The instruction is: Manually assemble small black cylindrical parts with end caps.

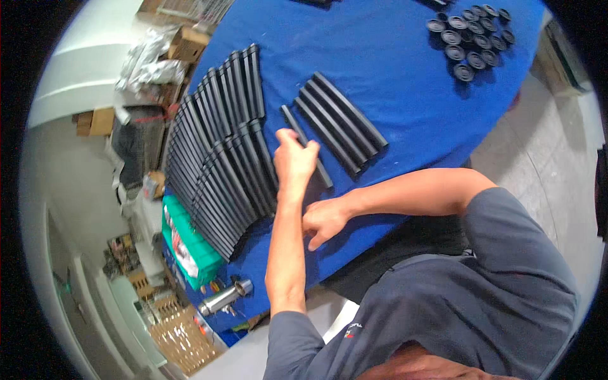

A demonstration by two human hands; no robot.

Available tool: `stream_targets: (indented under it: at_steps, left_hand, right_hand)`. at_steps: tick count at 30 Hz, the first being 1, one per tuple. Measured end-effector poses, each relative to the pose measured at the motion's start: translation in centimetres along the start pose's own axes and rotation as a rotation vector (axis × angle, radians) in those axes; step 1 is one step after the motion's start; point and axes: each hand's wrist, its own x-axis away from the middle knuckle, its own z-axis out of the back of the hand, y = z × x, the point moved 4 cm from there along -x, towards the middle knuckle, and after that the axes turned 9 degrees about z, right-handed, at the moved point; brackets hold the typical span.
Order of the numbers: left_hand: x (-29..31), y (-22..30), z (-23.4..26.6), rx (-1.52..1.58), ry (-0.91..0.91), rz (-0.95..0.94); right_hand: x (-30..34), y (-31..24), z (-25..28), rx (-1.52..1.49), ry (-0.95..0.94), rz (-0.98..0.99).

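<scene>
black tube (323, 174) partly hidden by left hand (296, 160), dark pieces (315, 2) cut off by top edge

Plain blue cloth (411, 76) across the centre; 1 black tube (322, 171) mid-frame, 2 rows of black tubes at left; black caps (475, 60) with concentric rings, upper right; green box (204, 251), silvery cylinder (221, 299), lower left; dark grey shirt (456, 304), lower right.

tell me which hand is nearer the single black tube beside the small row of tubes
Left. The left hand is over the single black tube, thumb and fingers to either side of it; the right hand sits apart, just below the tube's near end.
</scene>
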Motion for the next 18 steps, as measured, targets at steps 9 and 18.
stream_targets:
  at_steps: [9, 18]
  left_hand:
    - [8.4, -2.2, 11.1, 0.332, 0.273, -0.253]
    - [17.9, -11.9, 7.1, -0.020, 0.151, -0.225]
  right_hand:
    - [0.0, 1.5, -0.4, -0.109, 0.059, -0.058]
    - [-0.4, 3.7, 1.6, -0.874, 0.611, -0.180]
